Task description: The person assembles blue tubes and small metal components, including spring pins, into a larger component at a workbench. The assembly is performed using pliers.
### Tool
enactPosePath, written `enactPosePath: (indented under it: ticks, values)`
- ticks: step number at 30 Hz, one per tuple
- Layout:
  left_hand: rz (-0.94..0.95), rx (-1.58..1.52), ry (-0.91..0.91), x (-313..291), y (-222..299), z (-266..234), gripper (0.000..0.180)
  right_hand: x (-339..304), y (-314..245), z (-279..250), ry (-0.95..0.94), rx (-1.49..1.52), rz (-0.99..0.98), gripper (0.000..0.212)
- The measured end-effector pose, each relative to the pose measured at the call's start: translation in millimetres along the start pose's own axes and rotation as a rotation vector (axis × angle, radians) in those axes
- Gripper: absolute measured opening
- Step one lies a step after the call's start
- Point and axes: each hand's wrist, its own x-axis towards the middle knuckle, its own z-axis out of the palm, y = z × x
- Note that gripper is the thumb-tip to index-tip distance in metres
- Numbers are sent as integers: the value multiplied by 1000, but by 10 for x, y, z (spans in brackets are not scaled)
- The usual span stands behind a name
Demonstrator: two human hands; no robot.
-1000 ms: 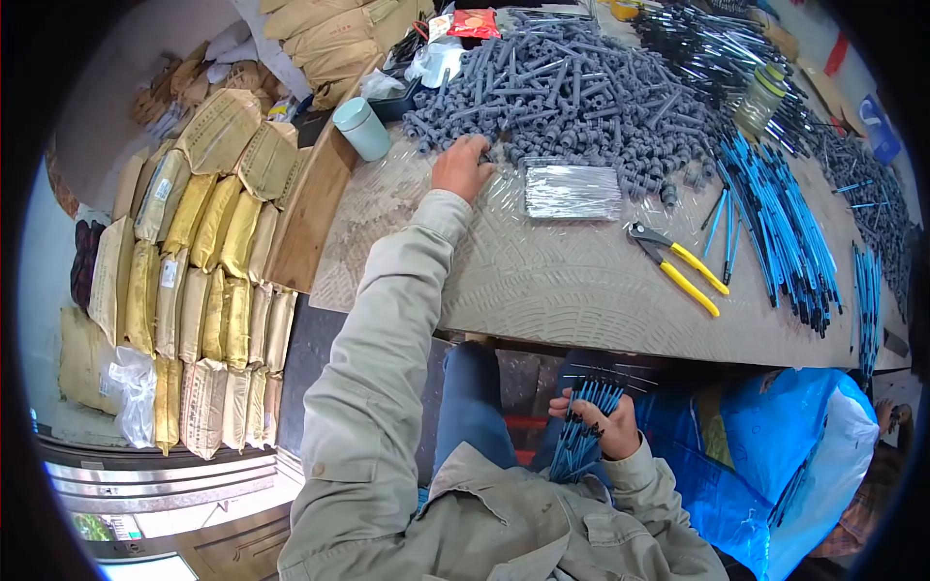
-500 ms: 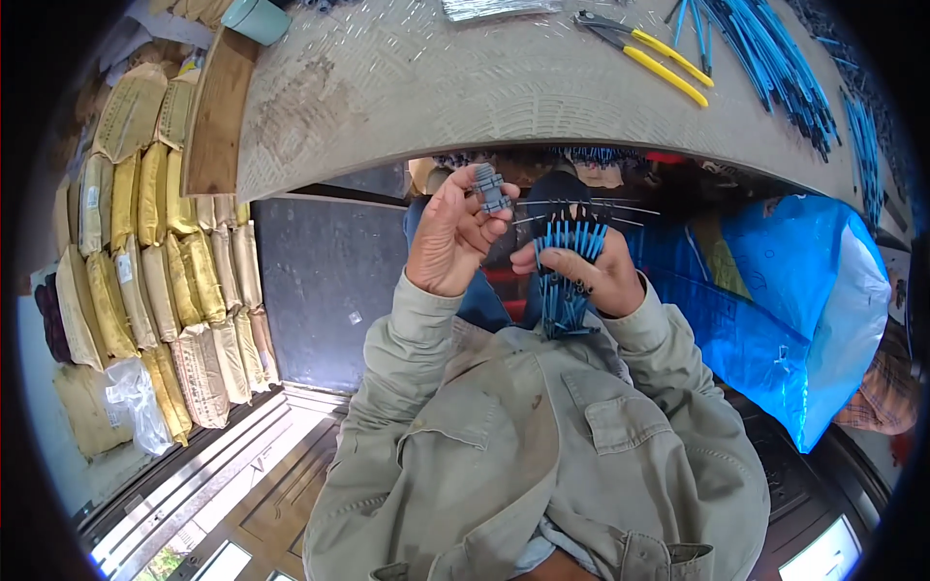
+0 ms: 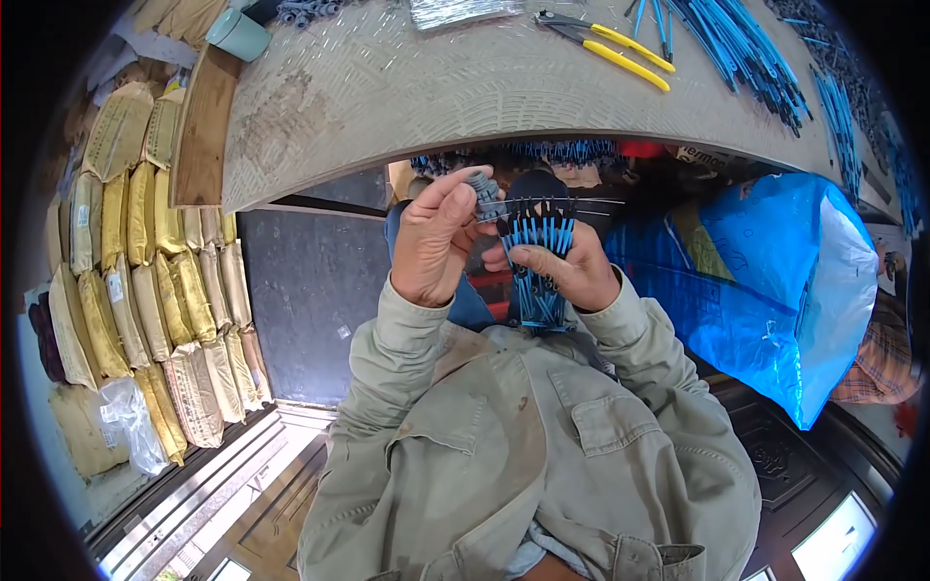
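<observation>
My left hand (image 3: 436, 237) pinches a small grey ribbed plastic piece (image 3: 485, 197) between thumb and fingers. The piece is at the upper left edge of a fan of thin blue sticks with black ends (image 3: 541, 232); whether it touches them I cannot tell. My right hand (image 3: 579, 268) is closed around that bundle, its thumb lying across the front. Thin metal rods (image 3: 605, 201) run crosswise by the black tips and stick out to the right. The bundle's lower ends hang near my jacket front.
On the grey worktable (image 3: 378, 107) lie yellow-handled pliers (image 3: 625, 53), loose blue sticks (image 3: 741, 63) and clear packs (image 3: 465, 12). A teal cup (image 3: 239, 36) stands by a wooden board (image 3: 205, 126). Yellow-brown packets (image 3: 140, 213) are stacked at left, a blue plastic bag (image 3: 756, 281) at right.
My hands have come closer together. The grey piece is now against or just in front of the bundle's left side, where a gap with rod ends showed before. The view has shifted slightly.
</observation>
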Motion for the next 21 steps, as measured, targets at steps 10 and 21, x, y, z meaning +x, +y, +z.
enactPosePath:
  ticks: [10, 21]
  values:
    - [144, 34, -1, 4, 7, 254, 41, 60, -35, -90, 23, -4, 10, 26]
    - [220, 448, 36, 12, 72, 249, 45, 114, -55, -115, 32, -164, -103, 22]
